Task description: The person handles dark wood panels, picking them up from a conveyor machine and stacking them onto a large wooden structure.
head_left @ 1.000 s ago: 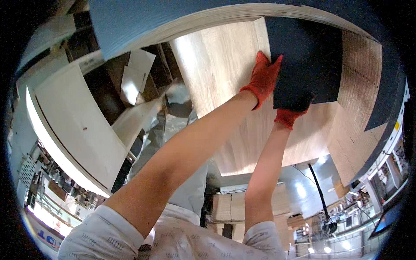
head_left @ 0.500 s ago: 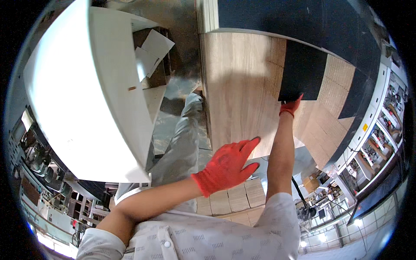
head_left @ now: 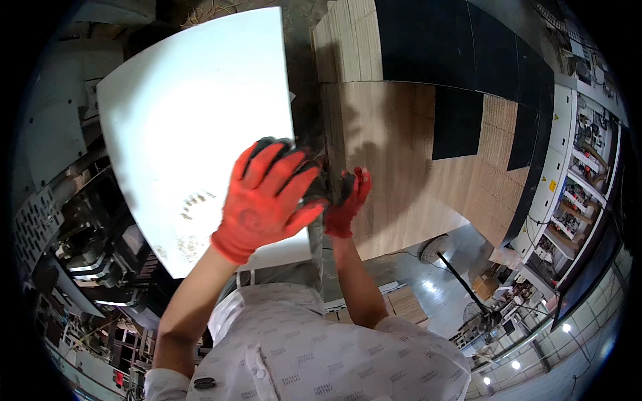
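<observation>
Both my hands wear red gloves with black fingertips. My left hand (head_left: 259, 200) is over the right part of a bright white panel (head_left: 194, 120), fingers spread; I cannot tell if it touches the surface. My right hand (head_left: 348, 208) is just right of the panel's edge, by the near left side of a stack of wood-grain boards (head_left: 394, 194). Its fingers point up and look apart, with nothing visible in them. Brownish smudges mark the panel below and left of my left hand. A black rectangular board (head_left: 457, 123) rests on the wood-grain stack, away from both hands.
A dark, narrow gap separates the white panel from the boards. Larger black panels (head_left: 428, 47) lie along the stack's far side. A white machine cabinet (head_left: 560, 127) stands at right, a black stand fan (head_left: 478, 314) at lower right. Dark machinery (head_left: 93, 247) fills the left.
My right hand has left the black board and come back toward the gap. My left hand has moved up and left over the white panel. The view has shifted, showing the panel's broad face.
</observation>
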